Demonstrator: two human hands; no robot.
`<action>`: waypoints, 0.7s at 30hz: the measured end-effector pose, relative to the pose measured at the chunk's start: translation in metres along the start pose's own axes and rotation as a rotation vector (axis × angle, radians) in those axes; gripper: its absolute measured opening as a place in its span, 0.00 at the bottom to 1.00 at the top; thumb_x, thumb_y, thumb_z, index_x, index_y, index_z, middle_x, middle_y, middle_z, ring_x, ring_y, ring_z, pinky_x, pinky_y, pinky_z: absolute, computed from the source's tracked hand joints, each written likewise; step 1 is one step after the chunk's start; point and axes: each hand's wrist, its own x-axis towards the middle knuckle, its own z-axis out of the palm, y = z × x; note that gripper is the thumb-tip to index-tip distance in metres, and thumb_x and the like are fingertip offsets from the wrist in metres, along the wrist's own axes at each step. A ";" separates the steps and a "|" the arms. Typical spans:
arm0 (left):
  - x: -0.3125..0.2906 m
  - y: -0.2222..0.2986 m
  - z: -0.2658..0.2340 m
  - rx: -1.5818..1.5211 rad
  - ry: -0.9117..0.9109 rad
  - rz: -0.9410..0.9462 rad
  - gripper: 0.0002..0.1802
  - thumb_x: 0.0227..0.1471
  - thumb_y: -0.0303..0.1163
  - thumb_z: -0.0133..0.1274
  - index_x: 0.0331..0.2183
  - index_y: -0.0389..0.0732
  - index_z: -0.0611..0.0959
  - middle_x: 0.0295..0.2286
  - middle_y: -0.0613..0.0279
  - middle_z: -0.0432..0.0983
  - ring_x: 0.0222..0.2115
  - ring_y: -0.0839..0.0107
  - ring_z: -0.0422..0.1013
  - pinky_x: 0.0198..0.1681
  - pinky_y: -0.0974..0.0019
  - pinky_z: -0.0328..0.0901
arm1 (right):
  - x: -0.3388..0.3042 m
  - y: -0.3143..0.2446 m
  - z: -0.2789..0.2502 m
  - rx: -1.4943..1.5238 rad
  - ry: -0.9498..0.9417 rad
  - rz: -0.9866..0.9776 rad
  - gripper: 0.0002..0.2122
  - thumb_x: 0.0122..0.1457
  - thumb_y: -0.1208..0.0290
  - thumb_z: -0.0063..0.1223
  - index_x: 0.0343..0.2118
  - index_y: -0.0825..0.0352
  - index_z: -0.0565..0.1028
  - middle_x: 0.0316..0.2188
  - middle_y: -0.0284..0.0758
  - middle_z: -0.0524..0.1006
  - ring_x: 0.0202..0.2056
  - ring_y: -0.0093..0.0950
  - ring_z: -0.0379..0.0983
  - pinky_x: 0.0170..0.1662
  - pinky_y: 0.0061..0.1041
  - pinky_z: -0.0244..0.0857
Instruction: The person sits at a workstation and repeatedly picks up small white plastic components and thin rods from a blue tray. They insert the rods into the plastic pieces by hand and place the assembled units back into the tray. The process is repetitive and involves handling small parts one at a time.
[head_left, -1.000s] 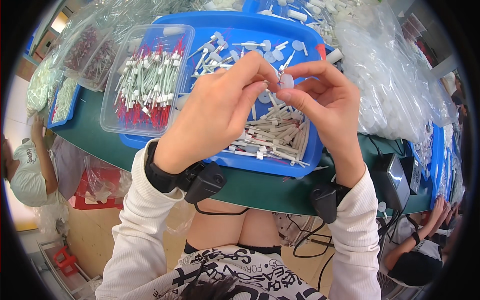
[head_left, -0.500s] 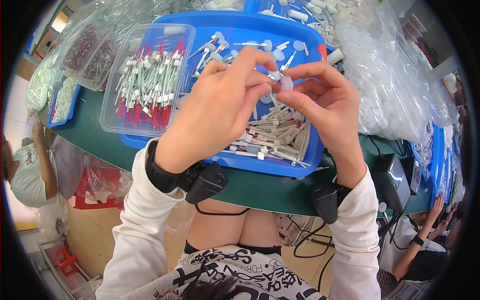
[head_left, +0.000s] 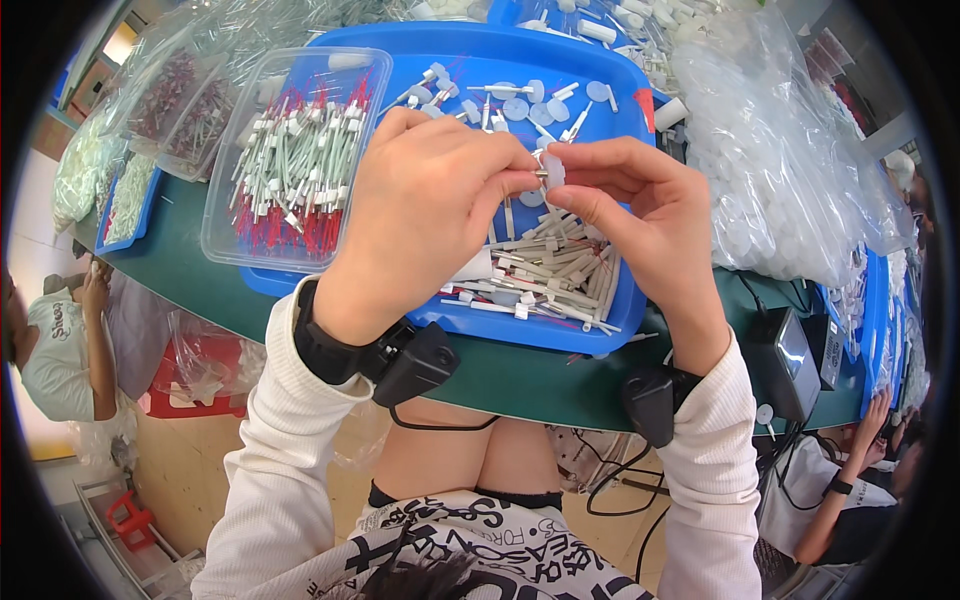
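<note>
Over the blue tray (head_left: 470, 45), my two hands meet with fingertips close together. My left hand (head_left: 420, 205) is closed in a pinch on a thin metal-tipped piece (head_left: 541, 173), most of it hidden by the fingers. A frosted white plastic disc (head_left: 555, 170) sits between the thumb and forefinger of my right hand (head_left: 650, 205), right against the metal tip. Whether the tip has entered the disc I cannot tell. Below the hands lies a heap of white wire assemblies (head_left: 560, 265) in the tray. Loose discs (head_left: 516, 108) and assemblies are scattered at the tray's far side.
A clear plastic box (head_left: 215, 225) of red-and-white wire pieces (head_left: 300, 165) overlaps the tray's left side. A large clear bag of white parts (head_left: 770, 170) stands at the right. Near it are a black-and-silver device (head_left: 790, 360) and cables. Other people sit at both sides.
My hands have drawn slightly lower, and the disc has moved a little left, now pressed against the metal tip. My left fingers have closed in from their raised pose.
</note>
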 end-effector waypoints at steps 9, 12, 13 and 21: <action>0.001 0.002 0.010 0.046 0.106 0.162 0.05 0.38 0.21 0.55 0.22 0.42 0.78 0.18 0.66 0.74 0.24 0.68 0.70 0.34 0.65 0.61 | -0.002 0.003 0.001 0.006 0.023 0.033 0.09 0.51 0.82 0.61 0.36 0.75 0.79 0.31 0.36 0.81 0.34 0.24 0.79 0.41 0.19 0.72; 0.002 0.004 0.009 0.049 0.112 0.159 0.07 0.36 0.19 0.54 0.22 0.42 0.78 0.18 0.66 0.73 0.25 0.68 0.70 0.35 0.65 0.61 | -0.002 0.003 0.001 0.045 0.022 0.048 0.09 0.51 0.82 0.61 0.36 0.75 0.78 0.31 0.37 0.81 0.34 0.24 0.79 0.40 0.19 0.73; 0.002 0.004 0.010 0.049 0.113 0.163 0.07 0.36 0.19 0.54 0.22 0.42 0.78 0.18 0.66 0.73 0.25 0.68 0.70 0.35 0.65 0.61 | -0.002 0.003 0.001 0.057 0.022 0.050 0.09 0.51 0.82 0.61 0.36 0.76 0.78 0.31 0.37 0.81 0.34 0.24 0.79 0.40 0.19 0.73; 0.000 0.000 0.009 -0.022 0.099 0.200 0.08 0.35 0.19 0.53 0.25 0.40 0.78 0.20 0.64 0.73 0.26 0.65 0.71 0.37 0.63 0.62 | -0.004 0.001 0.002 0.064 0.022 0.047 0.09 0.51 0.82 0.61 0.36 0.75 0.78 0.30 0.37 0.81 0.34 0.23 0.79 0.40 0.19 0.73</action>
